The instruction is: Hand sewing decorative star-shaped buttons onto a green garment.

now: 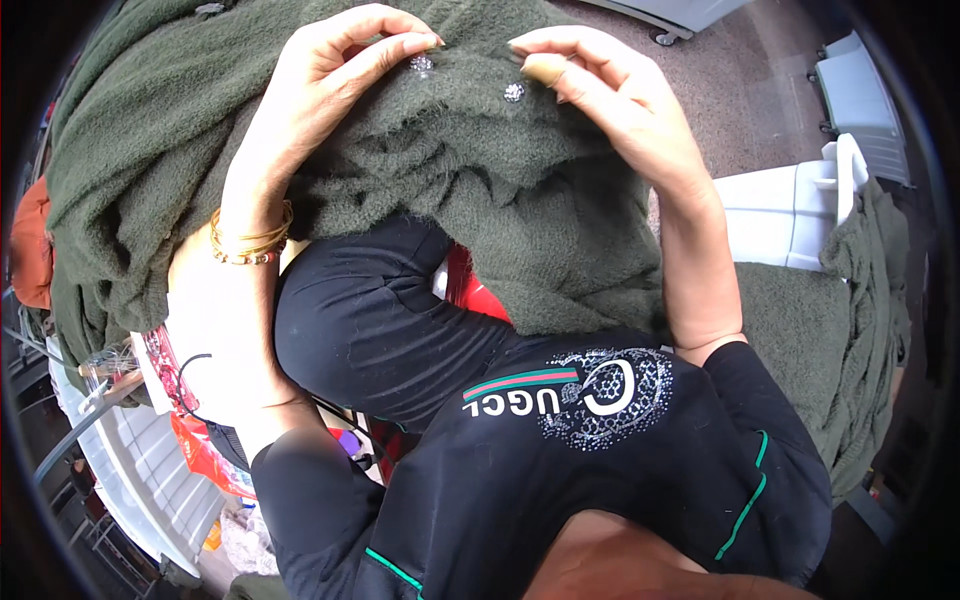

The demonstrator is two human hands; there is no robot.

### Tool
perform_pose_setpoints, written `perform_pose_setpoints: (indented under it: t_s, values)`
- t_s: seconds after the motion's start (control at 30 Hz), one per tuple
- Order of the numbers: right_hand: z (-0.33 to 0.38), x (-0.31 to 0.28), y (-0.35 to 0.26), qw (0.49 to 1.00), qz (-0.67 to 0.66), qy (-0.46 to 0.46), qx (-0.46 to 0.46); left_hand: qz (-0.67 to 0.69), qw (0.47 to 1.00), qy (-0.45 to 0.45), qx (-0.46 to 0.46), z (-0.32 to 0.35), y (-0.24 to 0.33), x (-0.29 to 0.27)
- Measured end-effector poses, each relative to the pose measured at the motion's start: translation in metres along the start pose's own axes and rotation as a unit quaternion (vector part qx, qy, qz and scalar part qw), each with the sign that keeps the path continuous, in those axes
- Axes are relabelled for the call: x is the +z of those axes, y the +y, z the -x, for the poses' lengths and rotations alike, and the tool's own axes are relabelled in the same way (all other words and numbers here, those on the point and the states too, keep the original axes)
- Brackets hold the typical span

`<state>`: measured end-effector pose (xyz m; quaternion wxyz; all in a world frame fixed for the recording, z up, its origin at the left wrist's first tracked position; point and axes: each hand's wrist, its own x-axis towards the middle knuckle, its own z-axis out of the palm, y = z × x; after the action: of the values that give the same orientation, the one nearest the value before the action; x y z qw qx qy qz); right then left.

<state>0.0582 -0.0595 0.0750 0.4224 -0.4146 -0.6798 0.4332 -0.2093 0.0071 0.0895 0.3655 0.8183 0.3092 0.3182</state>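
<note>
From my remote seat: my left hand [330, 80] curls over the dark green knitted cardigan [470, 180], thumb and forefinger pinched on the knit just beside one sparkling button [421, 65]. My right hand [600, 90] grips the same edge of the garment, fingers bent, thumb pressed onto the wool close to a second sparkling button [514, 92]. Two buttons show, set near each other between the hands. The cardigan lies heaped over my lap, spilling left and away from me. Gold bangles [250, 240] ring my left wrist; I cannot count them surely. More green knit [850, 340] drapes over a white plastic crate [790, 215] at my right. Another white crate [150, 470] sits at lower left, with a red packet [200, 455] on it.
</note>
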Motion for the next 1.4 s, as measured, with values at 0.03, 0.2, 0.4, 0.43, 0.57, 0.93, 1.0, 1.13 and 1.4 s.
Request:
perform_pose_setpoints:
  t_s: [0.03,0.2,0.4,0.43,0.57,0.93,1.0,1.13,1.4]
  values:
    - [-0.003,0.003,-0.001,0.999,0.036,-0.006,0.006,0.019,1.000,0.004,-0.020,0.001,-0.001,0.000]
    - [-0.010,0.017,0.000,0.998,-0.001,-0.011,-0.059,0.040,0.999,0.020,-0.025,0.001,-0.007,-0.001]
    - [-0.022,0.023,-0.002,0.991,0.096,-0.010,-0.095,0.030,0.999,0.041,-0.002,0.003,-0.005,0.000]
    - [-0.023,0.022,-0.002,0.991,0.097,-0.012,-0.096,0.014,0.999,0.042,0.001,0.003,-0.003,0.001]
    - [-0.028,0.024,-0.007,0.982,0.140,-0.013,-0.126,0.037,0.998,0.042,0.004,0.002,-0.003,0.001]
    - [-0.029,0.029,-0.014,0.966,0.196,-0.005,-0.166,0.271,0.884,0.003,0.382,-0.025,-0.007,0.013]
    - [-0.025,0.024,-0.013,0.971,0.195,0.005,-0.136,0.190,0.964,0.026,0.185,-0.008,0.020,0.009]
    - [-0.023,0.025,-0.011,0.975,0.168,0.000,-0.147,0.108,0.992,0.053,-0.027,0.002,0.039,0.004]
    - [-0.021,0.025,-0.011,0.979,0.148,0.003,-0.143,0.067,0.996,0.060,0.001,0.003,0.016,0.000]
